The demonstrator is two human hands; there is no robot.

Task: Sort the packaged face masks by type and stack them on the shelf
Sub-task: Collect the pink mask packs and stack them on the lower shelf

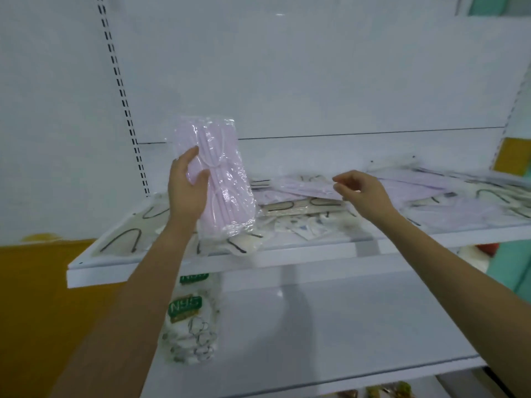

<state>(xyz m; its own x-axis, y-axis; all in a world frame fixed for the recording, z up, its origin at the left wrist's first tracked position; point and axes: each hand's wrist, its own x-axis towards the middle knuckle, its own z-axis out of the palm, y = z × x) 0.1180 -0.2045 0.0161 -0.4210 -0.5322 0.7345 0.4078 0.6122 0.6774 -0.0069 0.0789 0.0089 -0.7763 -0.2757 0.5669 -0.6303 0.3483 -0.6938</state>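
My left hand [188, 188] grips an upright clear pack of pink face masks [221, 179] above the left part of the upper shelf [201, 261]. My right hand [359, 193] hovers over the middle of the shelf, its thumb and fingers loosely curled just above a flat lilac mask pack [304, 188]; whether it touches the pack is unclear. More lilac packs [425, 182] lie at the right, and beige and white packs with dark ear loops [304, 206] are scattered across the shelf.
On the lower shelf [344, 326] stands a stack of N95 mask packs [189, 326] at the left. A slotted upright [123, 93] runs up the back panel at the left. An orange wall [34, 311] lies left of the shelving.
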